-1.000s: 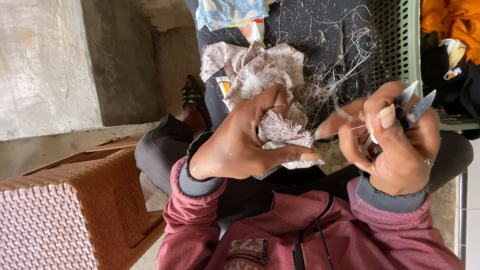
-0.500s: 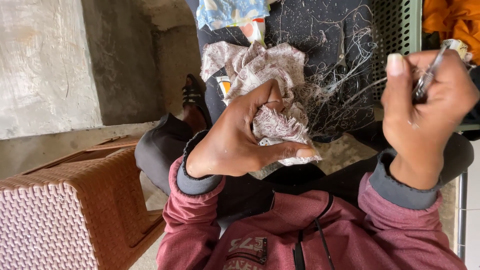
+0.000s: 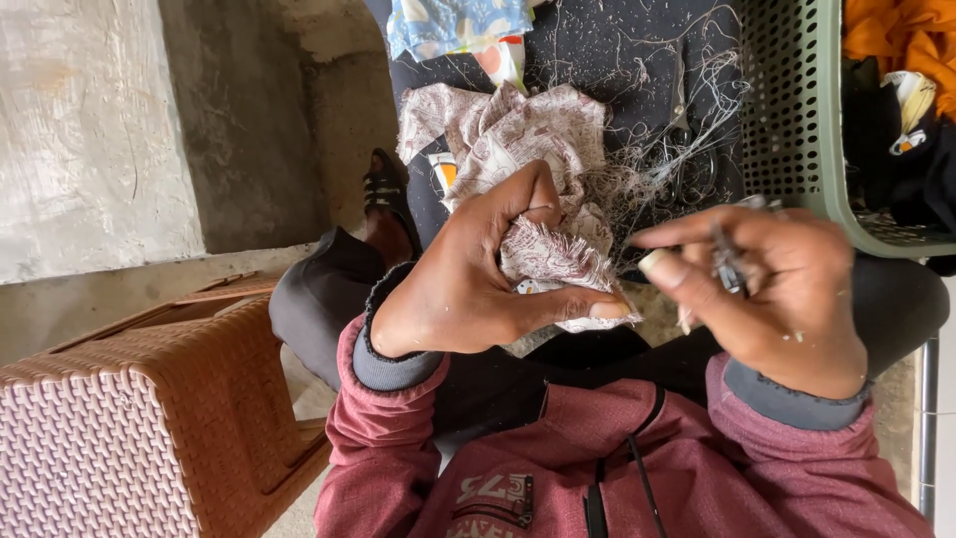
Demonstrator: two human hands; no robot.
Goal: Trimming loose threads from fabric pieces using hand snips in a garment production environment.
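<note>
Beside the green basket [image 3: 797,110], the right hand [image 3: 777,289] grips a small thread snip [image 3: 725,261], its blades pointing toward the basket. The left hand [image 3: 478,279] pinches the frayed cloth [image 3: 538,169], its long axis running away from the body.

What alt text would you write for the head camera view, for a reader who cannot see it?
Seen from above, a seated person's left hand grips a frayed patterned cloth while the right hand holds a small metal tool. Loose threads litter the dark lap; a green basket sits right, a woven stool left.

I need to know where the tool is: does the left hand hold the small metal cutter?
No, the left hand grips only the patterned cloth, while the right hand holds the small metal cutter.
</note>
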